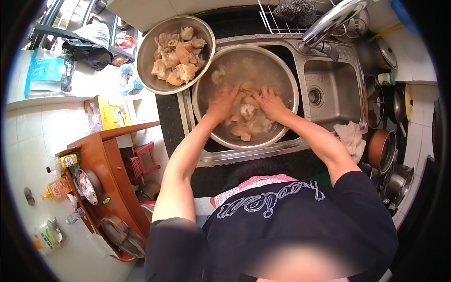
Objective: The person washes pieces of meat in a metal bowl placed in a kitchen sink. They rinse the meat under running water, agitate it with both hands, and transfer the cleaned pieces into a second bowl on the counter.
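A wide stainless steel basin (pixel 289 102) of cloudy water rests over the left bowl of the sink. Pale chunks of meat (pixel 247 112) with skin lie in the water, some breaking the surface. On the basin's left side, my left hand (pixel 222 103) is partly under water with its fingers spread. My right hand (pixel 270 103) dips in from the right, fingers also apart. Both hands are beside the meat, and neither closes on a piece; the murky water blurs the fingertips. Further pieces of meat (pixel 179 58) are heaped in a second steel bowl (pixel 145 61) at the upper left.
A chrome faucet (pixel 333 22) leans over the sink's right bowl (pixel 334 84). A cloth (pixel 350 141) hangs at its front corner. Pots and pans (pixel 382 151) line the right side. On the left, a wooden table (pixel 123 176) carries bottles, a meat bowl (pixel 88 185) and a round chopping board (pixel 121 236).
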Tool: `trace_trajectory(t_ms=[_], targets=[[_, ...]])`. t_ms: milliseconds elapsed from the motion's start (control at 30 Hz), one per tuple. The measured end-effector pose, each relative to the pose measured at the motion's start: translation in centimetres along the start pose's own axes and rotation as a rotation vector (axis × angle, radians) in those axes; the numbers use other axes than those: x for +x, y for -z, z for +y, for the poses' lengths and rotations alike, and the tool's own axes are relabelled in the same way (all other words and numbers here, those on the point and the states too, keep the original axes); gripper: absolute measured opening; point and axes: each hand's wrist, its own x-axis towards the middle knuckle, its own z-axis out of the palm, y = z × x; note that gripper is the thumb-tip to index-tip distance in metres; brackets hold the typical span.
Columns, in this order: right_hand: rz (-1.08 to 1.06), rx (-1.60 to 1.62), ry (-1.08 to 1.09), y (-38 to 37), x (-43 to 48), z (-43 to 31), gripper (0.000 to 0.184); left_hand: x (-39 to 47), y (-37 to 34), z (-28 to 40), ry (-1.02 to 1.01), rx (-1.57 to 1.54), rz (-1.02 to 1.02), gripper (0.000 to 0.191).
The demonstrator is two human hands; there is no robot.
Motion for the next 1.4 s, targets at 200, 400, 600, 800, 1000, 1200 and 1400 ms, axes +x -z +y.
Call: trace_trajectory(t_ms=[200, 400, 600, 800, 1000, 1200, 1400], targets=[[0.197, 0.361, -0.214, -0.6, 3.1, -1.3, 0.051, 2.2, -2.0, -0.3, 0.017, -0.39, 0.26, 0.073], [0.364, 0.664, -0.349, 1.5, 4.0, -2.1, 0.041, 2.3, -1.6, 1.0, 0.376, -0.803, 0.446, 0.038], [0.276, 0.712, -0.226, 4.4, -1.0, -0.8, 0.035, -2.9, 0.3, 1.8, 0.132, -0.69, 0.496, 0.032], [0.027, 0.022, -0.032, 3.9, -4.5, -3.8, 0.079, -4.2, 0.8, 3.5, -0.038, -0.066, 0.188, 0.065], [-0.019, -0.024, 0.041, -0.8, 0.9, -1.7, 0.082, 0.9, -1.0, 1.4, -0.084, 0.132, -0.003, 0.07], [-0.165, 0.013, -0.236, 1.3, 6.2, 0.1, 0.041, 7.7, -1.7, 0.0, 0.057, 0.205, 0.228, 0.048], [-0.036, 0.445, -0.279, 7.9, 4.4, -0.5, 0.065, 5.4, 1.6, 1.0, 0.191, -0.47, 0.327, 0.052]])
